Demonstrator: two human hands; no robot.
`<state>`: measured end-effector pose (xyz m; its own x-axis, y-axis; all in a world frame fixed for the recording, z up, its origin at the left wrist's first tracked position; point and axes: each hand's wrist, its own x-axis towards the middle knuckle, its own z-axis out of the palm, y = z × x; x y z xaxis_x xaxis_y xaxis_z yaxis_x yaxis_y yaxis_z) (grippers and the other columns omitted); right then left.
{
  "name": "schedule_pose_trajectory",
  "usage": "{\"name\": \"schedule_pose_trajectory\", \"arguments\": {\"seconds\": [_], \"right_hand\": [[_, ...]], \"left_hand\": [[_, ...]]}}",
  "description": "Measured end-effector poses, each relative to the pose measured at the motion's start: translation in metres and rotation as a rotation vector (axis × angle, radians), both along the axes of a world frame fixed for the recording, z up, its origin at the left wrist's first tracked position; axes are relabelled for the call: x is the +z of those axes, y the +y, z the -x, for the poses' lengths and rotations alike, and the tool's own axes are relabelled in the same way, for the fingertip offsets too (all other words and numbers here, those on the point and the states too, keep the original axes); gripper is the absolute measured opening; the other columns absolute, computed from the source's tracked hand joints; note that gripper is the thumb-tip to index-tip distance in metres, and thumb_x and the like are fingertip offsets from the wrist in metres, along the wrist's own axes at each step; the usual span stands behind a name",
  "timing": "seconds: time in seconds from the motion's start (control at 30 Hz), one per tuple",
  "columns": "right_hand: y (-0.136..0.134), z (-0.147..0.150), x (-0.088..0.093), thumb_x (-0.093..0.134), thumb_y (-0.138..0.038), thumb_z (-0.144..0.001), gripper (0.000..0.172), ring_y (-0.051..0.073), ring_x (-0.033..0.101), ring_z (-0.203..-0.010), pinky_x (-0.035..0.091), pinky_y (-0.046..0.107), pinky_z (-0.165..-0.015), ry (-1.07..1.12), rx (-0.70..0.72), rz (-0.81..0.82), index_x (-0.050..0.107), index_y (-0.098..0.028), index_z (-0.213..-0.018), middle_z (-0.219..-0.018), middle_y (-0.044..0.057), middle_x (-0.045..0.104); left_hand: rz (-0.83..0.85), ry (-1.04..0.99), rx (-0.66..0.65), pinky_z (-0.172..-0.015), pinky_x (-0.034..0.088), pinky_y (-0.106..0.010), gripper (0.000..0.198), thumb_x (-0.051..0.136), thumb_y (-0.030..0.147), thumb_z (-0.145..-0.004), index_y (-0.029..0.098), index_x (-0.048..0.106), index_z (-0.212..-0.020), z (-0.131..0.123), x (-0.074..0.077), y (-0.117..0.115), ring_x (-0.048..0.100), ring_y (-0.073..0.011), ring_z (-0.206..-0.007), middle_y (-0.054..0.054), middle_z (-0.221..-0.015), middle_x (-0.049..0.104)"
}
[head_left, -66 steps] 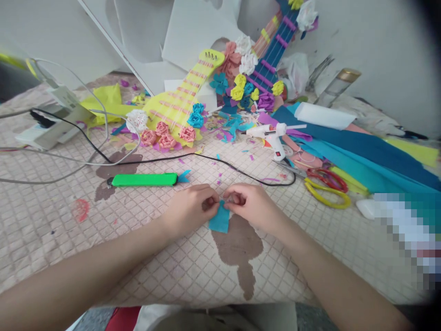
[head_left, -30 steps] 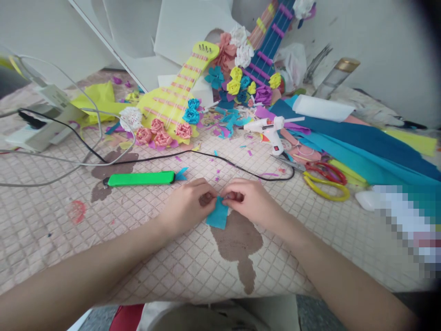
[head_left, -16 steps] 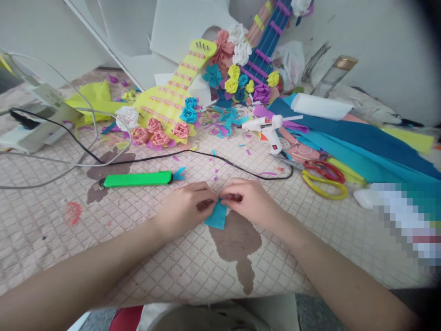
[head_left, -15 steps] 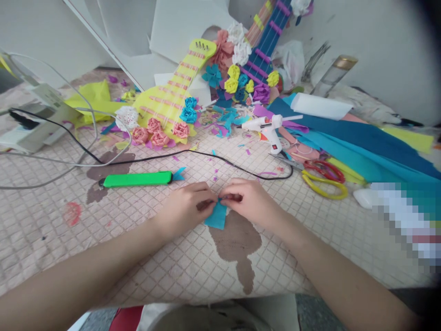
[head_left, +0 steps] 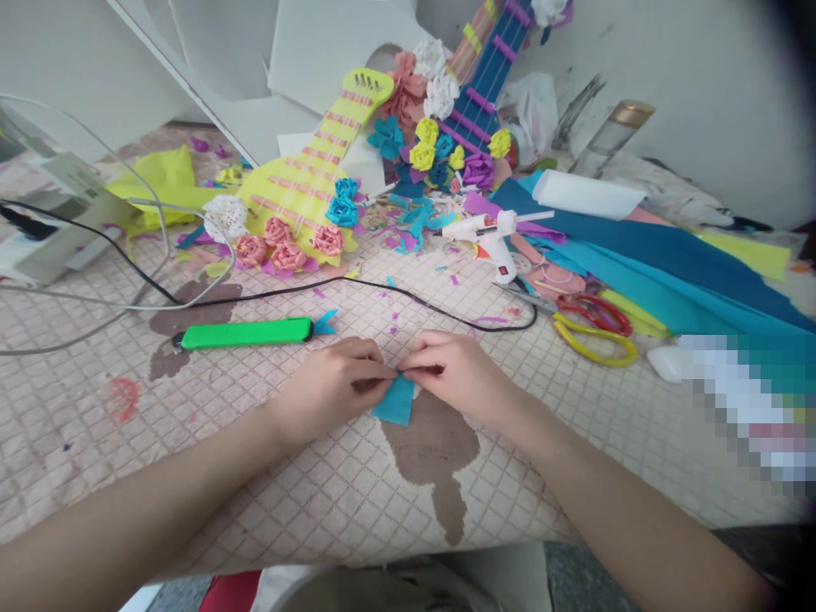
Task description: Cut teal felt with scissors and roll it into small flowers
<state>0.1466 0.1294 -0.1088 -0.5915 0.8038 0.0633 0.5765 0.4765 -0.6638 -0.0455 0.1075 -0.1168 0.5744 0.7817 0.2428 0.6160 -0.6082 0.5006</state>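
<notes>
A small piece of blue crepe paper (head_left: 395,403) hangs from my fingertips just above the patterned tablecloth (head_left: 306,493). My left hand (head_left: 331,382) pinches its top edge from the left, the fingers closed. From the right, my right hand (head_left: 456,374) pinches the same edge, its fingertips almost meeting those of the left. What the paper's top edge looks like between the fingers is hidden. To the left of my hands lies a green utility knife (head_left: 248,333), with a blue paper scrap beside its end.
Behind stands a yellow paper guitar (head_left: 286,183) with paper roses. A white glue gun (head_left: 488,238) rests near scissors (head_left: 592,331). A black cord (head_left: 286,291) crosses the table. Blue crepe sheets (head_left: 650,272) lie at right, a power strip (head_left: 64,212) at left.
My hands stay on the blue paper, with only a slight shift of the fingertips. The whole view has drifted a little, so things appear slightly further left.
</notes>
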Motion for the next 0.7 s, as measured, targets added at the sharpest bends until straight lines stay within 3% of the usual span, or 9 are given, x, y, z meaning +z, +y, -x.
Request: {"name": "schedule_pose_trajectory", "arguments": {"seconds": [0.7], "right_hand": [[-0.0034, -0.0005, 0.0025, 0.058, -0.017, -0.081, 0.017, 0.011, 0.055, -0.068, 0.039, 0.024, -0.061, -0.146, 0.035, -0.037, 0.073, -0.024, -0.077, -0.081, 0.001, 0.062]], "left_hand": [[-0.002, 0.006, -0.016, -0.063, 0.044, -0.026, 0.017, 0.053, 0.019, -0.083, 0.02, 0.069, -0.082, 0.0022, -0.001, 0.0006, 0.055, -0.0132, -0.071, -0.002, -0.075, 0.061]]}}
